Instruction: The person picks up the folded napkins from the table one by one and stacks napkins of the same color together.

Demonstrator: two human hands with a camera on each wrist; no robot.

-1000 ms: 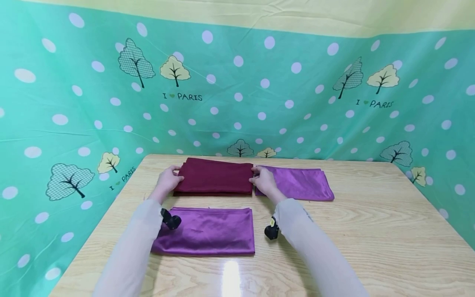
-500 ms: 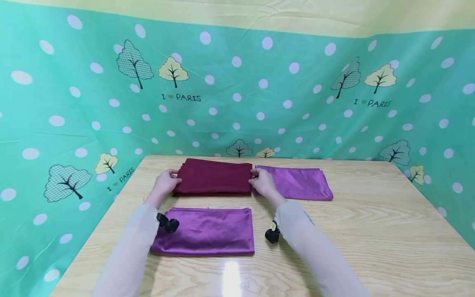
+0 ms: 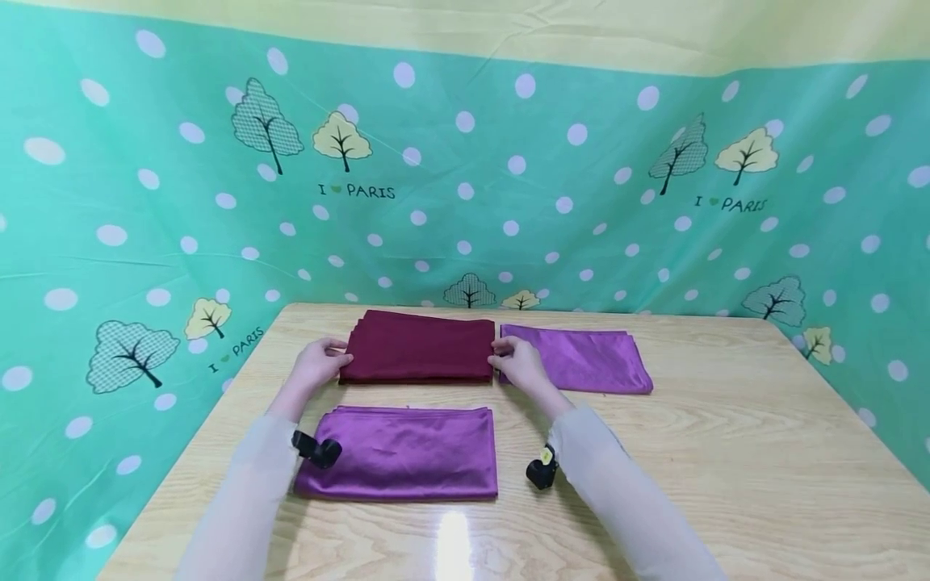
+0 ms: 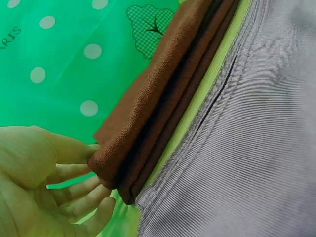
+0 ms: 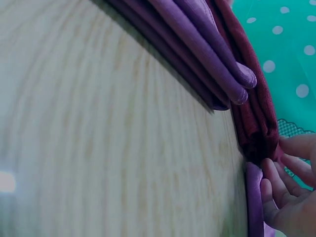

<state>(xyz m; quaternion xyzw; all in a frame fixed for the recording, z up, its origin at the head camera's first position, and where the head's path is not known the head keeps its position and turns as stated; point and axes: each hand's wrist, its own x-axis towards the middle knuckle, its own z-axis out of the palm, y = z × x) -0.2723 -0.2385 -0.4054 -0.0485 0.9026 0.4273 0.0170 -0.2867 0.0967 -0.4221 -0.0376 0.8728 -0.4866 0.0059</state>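
A folded maroon cloth [image 3: 421, 347], stacked in several layers, lies at the back of the table. My left hand [image 3: 316, 365] pinches its left end; in the left wrist view the thumb is at the upper fold and the fingers [image 4: 81, 197] curl below, while the cloth [image 4: 148, 94] looks brown. At the opposite end my right hand [image 3: 521, 365] holds the edge between thumb and fingers; the right wrist view shows its fingertips against the maroon end [image 5: 256, 118]. The cloth rests flat, its underside hidden.
A folded purple satin cloth [image 3: 414, 452] lies in front of the maroon one. Another purple cloth [image 3: 588, 359] sits to the right, partly behind my right hand. Wood-grain table [image 3: 726, 452] extends rightward; a green dotted curtain [image 3: 465, 202] hangs behind.
The maroon cloth's front edge has settled slightly, covering more of the lower layer. My left hand has shifted a little left and toward me; my right hand has dropped slightly toward me.
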